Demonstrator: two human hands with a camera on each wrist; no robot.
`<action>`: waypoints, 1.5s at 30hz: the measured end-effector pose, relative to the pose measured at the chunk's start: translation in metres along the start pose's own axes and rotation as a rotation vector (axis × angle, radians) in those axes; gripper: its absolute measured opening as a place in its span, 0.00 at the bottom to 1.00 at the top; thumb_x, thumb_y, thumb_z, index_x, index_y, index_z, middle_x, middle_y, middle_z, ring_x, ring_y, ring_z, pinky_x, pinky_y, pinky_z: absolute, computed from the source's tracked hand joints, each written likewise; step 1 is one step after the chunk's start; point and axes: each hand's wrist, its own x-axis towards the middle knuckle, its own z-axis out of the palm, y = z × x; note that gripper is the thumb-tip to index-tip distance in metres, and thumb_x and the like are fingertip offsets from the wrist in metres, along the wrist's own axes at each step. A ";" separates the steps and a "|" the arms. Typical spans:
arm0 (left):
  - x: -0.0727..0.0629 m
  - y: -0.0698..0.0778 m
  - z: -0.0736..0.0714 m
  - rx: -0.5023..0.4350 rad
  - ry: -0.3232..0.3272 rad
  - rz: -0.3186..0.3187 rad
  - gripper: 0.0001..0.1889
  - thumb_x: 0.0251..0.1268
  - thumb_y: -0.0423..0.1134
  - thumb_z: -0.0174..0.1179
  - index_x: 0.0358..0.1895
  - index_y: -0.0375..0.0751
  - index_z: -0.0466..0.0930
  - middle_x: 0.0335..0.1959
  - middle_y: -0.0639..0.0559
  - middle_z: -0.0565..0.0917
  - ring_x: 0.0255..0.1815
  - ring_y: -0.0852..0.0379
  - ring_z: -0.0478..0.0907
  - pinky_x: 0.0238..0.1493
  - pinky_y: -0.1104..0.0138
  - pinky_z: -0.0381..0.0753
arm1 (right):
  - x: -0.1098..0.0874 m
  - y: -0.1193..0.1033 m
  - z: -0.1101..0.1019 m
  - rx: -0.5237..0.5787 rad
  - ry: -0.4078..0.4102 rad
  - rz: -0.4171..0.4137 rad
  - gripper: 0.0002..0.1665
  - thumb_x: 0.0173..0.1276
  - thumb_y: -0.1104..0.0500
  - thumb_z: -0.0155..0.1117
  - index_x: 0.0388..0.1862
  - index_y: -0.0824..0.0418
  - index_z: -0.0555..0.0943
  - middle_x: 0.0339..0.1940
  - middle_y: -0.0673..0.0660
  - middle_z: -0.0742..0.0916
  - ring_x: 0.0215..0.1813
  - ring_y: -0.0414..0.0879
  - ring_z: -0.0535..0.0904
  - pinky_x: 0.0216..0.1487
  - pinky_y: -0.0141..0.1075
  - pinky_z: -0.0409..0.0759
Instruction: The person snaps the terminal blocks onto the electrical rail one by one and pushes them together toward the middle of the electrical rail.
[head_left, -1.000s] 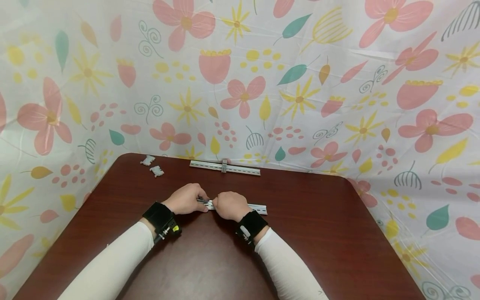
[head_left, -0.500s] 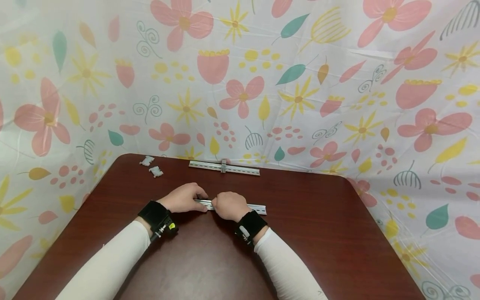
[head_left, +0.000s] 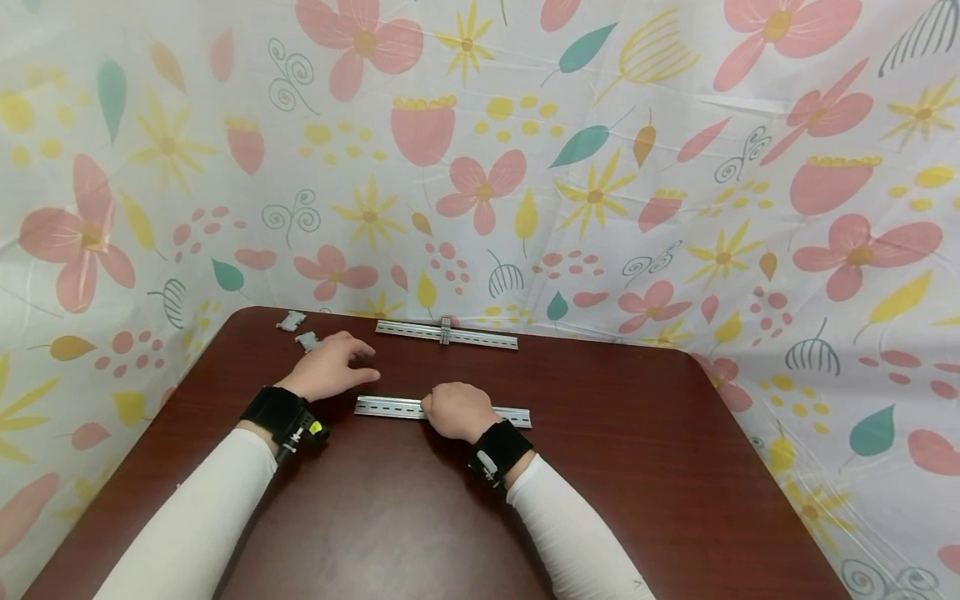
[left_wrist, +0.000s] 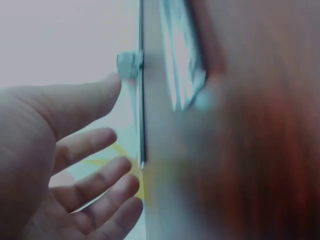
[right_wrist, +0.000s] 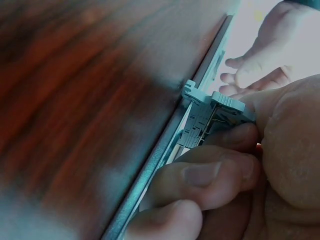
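Note:
My right hand (head_left: 459, 412) grips a grey terminal block (right_wrist: 200, 120) with thumb and curled fingers. In the right wrist view the block sits against the slotted metal DIN rail (head_left: 388, 407), which lies across the table; whether it is clipped on cannot be told. The head view hides the block behind the hand. My left hand (head_left: 330, 367) hovers off the rail's left end, fingers spread and holding nothing. Just beyond it lie two loose grey terminal blocks, the farther block (head_left: 291, 321) and the nearer block (head_left: 306, 340), the latter partly covered by the hand.
A second DIN rail (head_left: 483, 339) lies near the table's back edge with grey terminal blocks (head_left: 446, 330) mounted at its middle. A floral curtain (head_left: 600, 167) rises behind the dark wooden table (head_left: 630, 467).
My left hand has left the near rail and moved left and away toward the loose blocks, uncovering the rail's left end. My right hand stays in place.

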 end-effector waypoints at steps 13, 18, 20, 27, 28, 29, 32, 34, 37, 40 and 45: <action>-0.008 -0.041 -0.030 0.133 0.145 -0.133 0.33 0.79 0.48 0.70 0.75 0.26 0.78 0.71 0.25 0.75 0.72 0.28 0.71 0.70 0.34 0.75 | -0.018 -0.015 -0.017 0.004 0.013 0.002 0.31 0.89 0.52 0.53 0.18 0.50 0.77 0.23 0.51 0.80 0.26 0.44 0.76 0.23 0.45 0.77; -0.012 -0.050 -0.034 0.156 0.125 -0.188 0.38 0.79 0.49 0.69 0.78 0.22 0.72 0.79 0.20 0.65 0.81 0.20 0.59 0.74 0.29 0.68 | -0.021 -0.021 -0.024 -0.006 -0.001 0.016 0.31 0.89 0.54 0.55 0.18 0.51 0.77 0.22 0.51 0.80 0.26 0.44 0.76 0.23 0.45 0.77; -0.013 -0.053 -0.035 0.162 0.123 -0.204 0.39 0.78 0.49 0.69 0.79 0.22 0.70 0.80 0.20 0.64 0.81 0.20 0.58 0.74 0.28 0.68 | -0.021 -0.020 -0.023 -0.005 0.002 0.018 0.31 0.89 0.54 0.55 0.17 0.52 0.77 0.22 0.51 0.79 0.26 0.44 0.75 0.23 0.45 0.76; -0.016 -0.059 -0.038 0.166 0.124 -0.226 0.41 0.79 0.49 0.69 0.80 0.20 0.67 0.79 0.20 0.64 0.81 0.20 0.58 0.72 0.28 0.69 | -0.018 -0.015 -0.017 0.011 0.023 0.012 0.32 0.89 0.51 0.52 0.18 0.50 0.77 0.22 0.51 0.79 0.26 0.45 0.76 0.23 0.44 0.75; -0.016 -0.060 -0.038 0.168 0.117 -0.229 0.41 0.79 0.49 0.68 0.80 0.20 0.66 0.80 0.19 0.64 0.81 0.20 0.58 0.72 0.28 0.69 | -0.017 -0.015 -0.017 0.011 0.019 0.015 0.31 0.89 0.51 0.52 0.18 0.51 0.78 0.22 0.51 0.79 0.27 0.45 0.76 0.23 0.45 0.77; -0.016 -0.061 -0.038 0.171 0.108 -0.233 0.42 0.80 0.49 0.68 0.80 0.19 0.66 0.79 0.19 0.64 0.81 0.20 0.58 0.73 0.28 0.69 | -0.017 -0.014 -0.016 0.010 0.020 0.013 0.31 0.89 0.51 0.52 0.18 0.51 0.78 0.22 0.51 0.80 0.27 0.45 0.76 0.23 0.45 0.77; -0.016 -0.063 -0.038 0.179 0.078 -0.249 0.42 0.81 0.50 0.66 0.80 0.18 0.65 0.80 0.18 0.63 0.81 0.18 0.57 0.74 0.27 0.68 | -0.016 -0.014 -0.015 0.002 0.013 0.015 0.30 0.89 0.52 0.53 0.19 0.52 0.79 0.24 0.52 0.81 0.28 0.46 0.79 0.25 0.47 0.80; -0.016 -0.064 -0.039 0.187 0.060 -0.256 0.43 0.81 0.50 0.66 0.80 0.17 0.64 0.80 0.16 0.63 0.81 0.17 0.57 0.73 0.27 0.68 | -0.015 -0.013 -0.014 0.002 0.013 0.012 0.30 0.89 0.52 0.53 0.19 0.52 0.80 0.24 0.52 0.82 0.29 0.47 0.79 0.26 0.49 0.82; -0.015 -0.065 -0.039 0.197 0.047 -0.261 0.43 0.80 0.50 0.67 0.80 0.16 0.64 0.80 0.15 0.63 0.80 0.17 0.57 0.72 0.26 0.69 | -0.016 -0.013 -0.015 0.009 0.019 0.001 0.30 0.89 0.52 0.53 0.19 0.51 0.80 0.25 0.52 0.83 0.29 0.47 0.80 0.27 0.49 0.83; -0.014 -0.065 -0.038 0.212 0.047 -0.259 0.42 0.80 0.49 0.67 0.79 0.16 0.65 0.78 0.16 0.65 0.79 0.18 0.59 0.71 0.27 0.70 | -0.014 -0.008 -0.008 0.000 0.045 -0.019 0.29 0.88 0.53 0.54 0.19 0.50 0.79 0.24 0.51 0.82 0.29 0.46 0.79 0.26 0.49 0.82; -0.015 -0.063 -0.038 0.233 0.058 -0.245 0.38 0.80 0.47 0.67 0.77 0.18 0.70 0.76 0.18 0.69 0.77 0.19 0.62 0.71 0.28 0.71 | -0.019 -0.015 -0.015 -0.026 0.057 -0.009 0.29 0.86 0.54 0.57 0.18 0.50 0.78 0.23 0.50 0.81 0.29 0.44 0.79 0.26 0.47 0.81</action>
